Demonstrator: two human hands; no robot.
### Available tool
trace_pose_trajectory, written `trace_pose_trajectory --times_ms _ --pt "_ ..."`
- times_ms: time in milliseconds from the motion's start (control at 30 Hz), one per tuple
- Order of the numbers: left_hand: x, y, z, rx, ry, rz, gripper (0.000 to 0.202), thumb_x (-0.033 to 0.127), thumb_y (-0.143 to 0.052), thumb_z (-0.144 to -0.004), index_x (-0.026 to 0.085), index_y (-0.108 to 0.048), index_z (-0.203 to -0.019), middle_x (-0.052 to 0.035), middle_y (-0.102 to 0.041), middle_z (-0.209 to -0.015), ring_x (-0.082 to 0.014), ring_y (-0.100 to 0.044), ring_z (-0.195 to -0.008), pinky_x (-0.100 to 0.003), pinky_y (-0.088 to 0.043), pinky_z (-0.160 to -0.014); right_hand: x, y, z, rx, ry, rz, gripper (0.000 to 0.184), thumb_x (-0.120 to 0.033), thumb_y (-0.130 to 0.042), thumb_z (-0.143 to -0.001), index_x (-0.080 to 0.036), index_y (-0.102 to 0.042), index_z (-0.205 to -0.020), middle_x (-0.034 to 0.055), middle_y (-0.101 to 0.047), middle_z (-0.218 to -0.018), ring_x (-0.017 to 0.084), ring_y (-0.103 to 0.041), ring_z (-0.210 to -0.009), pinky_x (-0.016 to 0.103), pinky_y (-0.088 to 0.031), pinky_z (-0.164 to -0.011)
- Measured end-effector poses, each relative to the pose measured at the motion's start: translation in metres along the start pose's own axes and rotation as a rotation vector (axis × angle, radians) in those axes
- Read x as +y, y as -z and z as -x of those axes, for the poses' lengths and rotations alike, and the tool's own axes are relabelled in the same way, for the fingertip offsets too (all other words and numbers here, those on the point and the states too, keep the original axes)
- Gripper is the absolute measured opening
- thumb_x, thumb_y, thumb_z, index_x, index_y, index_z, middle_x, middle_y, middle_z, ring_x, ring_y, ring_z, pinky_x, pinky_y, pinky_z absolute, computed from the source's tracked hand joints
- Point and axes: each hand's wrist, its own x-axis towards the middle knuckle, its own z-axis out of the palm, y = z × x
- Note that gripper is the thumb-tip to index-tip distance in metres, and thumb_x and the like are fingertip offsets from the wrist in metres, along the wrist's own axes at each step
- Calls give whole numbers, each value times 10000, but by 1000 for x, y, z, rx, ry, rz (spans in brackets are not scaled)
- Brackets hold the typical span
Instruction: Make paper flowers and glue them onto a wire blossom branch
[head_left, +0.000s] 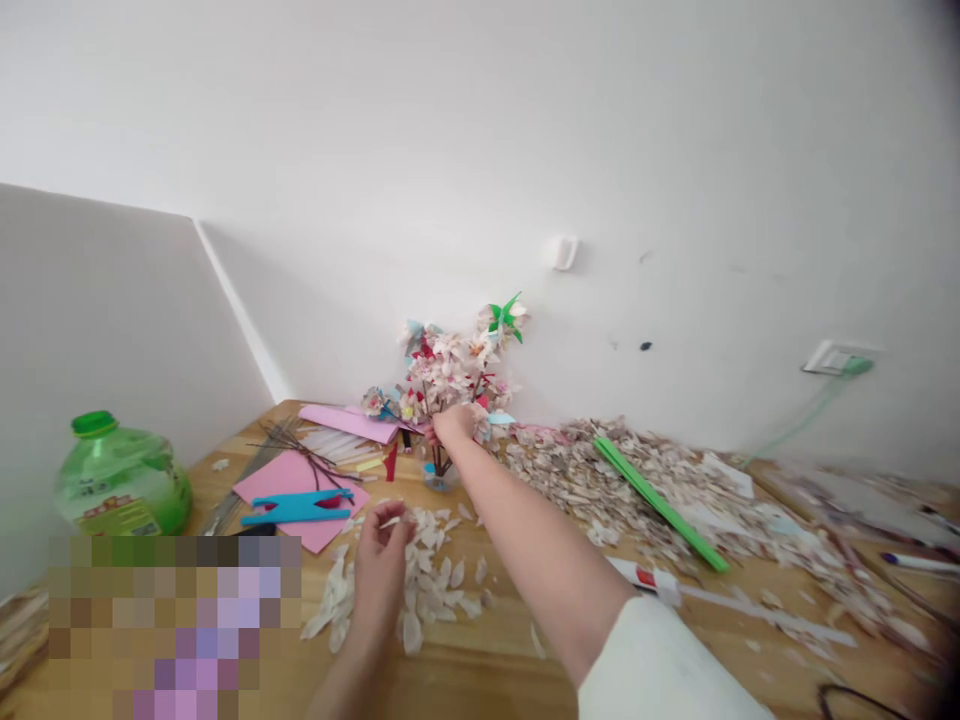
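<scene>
My right hand reaches forward to a bunch of handmade flowers and is closed around a stem among them; its fingertips are partly hidden. The flowers have pale petals with red, blue and green pieces, and their dark stems stand in a small clear jar. Nearer to me, my left hand hovers over loose whitish petals. Its fingers are loosely curled, with a gap to the thumb, and nothing shows between them.
Left lie pink paper, blue cut felt-like strips, dark twigs and a green-capped bottle. A heap of dry petals spreads right, with a green strip and a white tube. A wall stands behind.
</scene>
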Motion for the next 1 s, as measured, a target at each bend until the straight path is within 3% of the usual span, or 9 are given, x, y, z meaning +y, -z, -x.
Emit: trace_pose_trajectory --times_ms 200,333,433,533,633,733,867,1000 --pt "1 1 -1 27 -41 -40 297 255 -580 -623 192 -514 -905 -18 -539 -901 -117 -561 -688 -275 -458 -679 -25 16 17 -157 -76 35 223 -299 -477 -865 -140 -544 -1005 41 -593 -936 130 -588 -741 299 -507 -638" --pt "6 2 4 59 -137 -95 606 271 -567 -666 287 -335 -1225 -57 -453 -1149 -89 -558 -668 -249 -466 -628 -40 38 45 -255 25 84 247 -334 -446 -876 -122 -571 -883 2 -609 -745 94 -573 -581 247 -483 -540" --pt "10 4 4 141 -294 -193 727 269 -550 -695 342 -187 -1321 -96 -310 -1315 -115 -571 -761 -268 -484 -652 -34 68 81 -291 155 145 296 -300 -382 -888 -148 -582 -733 -27 -593 -567 95 -557 -484 220 -427 -492" --pt "14 6 4 204 -456 -278 775 236 -536 -706 318 -117 -1352 -115 -192 -1381 -209 -507 -1027 -357 -455 -827 -6 112 130 -291 271 268 357 -303 -411 -853 -188 -541 -542 -36 -542 -431 121 -533 -458 239 -381 -531" --pt "15 6 6 200 -642 -499 765 212 -532 -714 236 -130 -1365 -130 -183 -1402 -286 -257 -1258 -459 -264 -1009 42 158 181 -297 303 432 322 -243 -532 -756 -198 -498 -439 -11 -546 -440 163 -530 -502 265 -354 -558" --pt "11 2 13 100 -762 -709 707 199 -512 -734 169 -177 -1356 -156 -214 -1402 -292 -148 -1304 -476 -186 -1040 95 194 222 -379 214 766 108 -168 -533 -708 -236 -615 -724 25 -655 -703 203 -588 -654 280 -400 -604" --pt "-6 -6 25 -136 -811 -838 637 169 -481 -742 201 -241 -1332 -137 -290 -1373 -273 -258 -1272 -464 -271 -1010 143 212 247 -331 141 876 417 -99 -512 -648 -207 -555 -1049 106 -562 -1124 245 -483 -1079 343 -356 -908" --pt "-24 -9 33 -345 -800 -953 567 172 -456 -753 220 -309 -1299 -122 -330 -1359 -261 -309 -1255 -451 -314 -993 161 208 246 -317 112 857 448 -114 -502 -615 -204 -535 -1052 115 -545 -1123 244 -490 -1060 342 -374 -905"
